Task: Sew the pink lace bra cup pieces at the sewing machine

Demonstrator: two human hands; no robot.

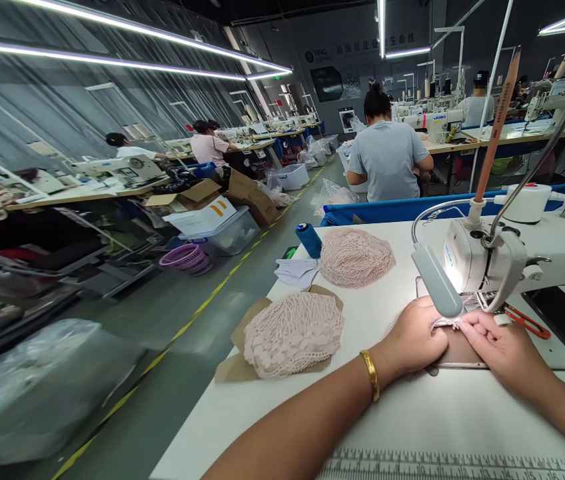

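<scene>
Both of my hands are at the sewing machine (487, 257), just in front of its needle area. My left hand (415, 337) is closed on a small piece of pale pink lace fabric (446, 323). Fingers of my right hand (500, 347) pinch the other end of that fabric. The needle and presser foot are mostly hidden behind the grey lamp (437, 280). To the left lie two pink lace pieces, a nearer one (292, 333) on brown card and a farther one (357, 258). Orange-handled snips (527, 323) rest right of the needle area.
A blue thread cone (308, 240) and a white face mask (296, 271) sit at the table's left edge. A ruler tape (452, 463) runs along the front. Beyond a blue cloth trough (387, 212), a person in grey (387, 160) sits. Boxes (212, 230) line the aisle.
</scene>
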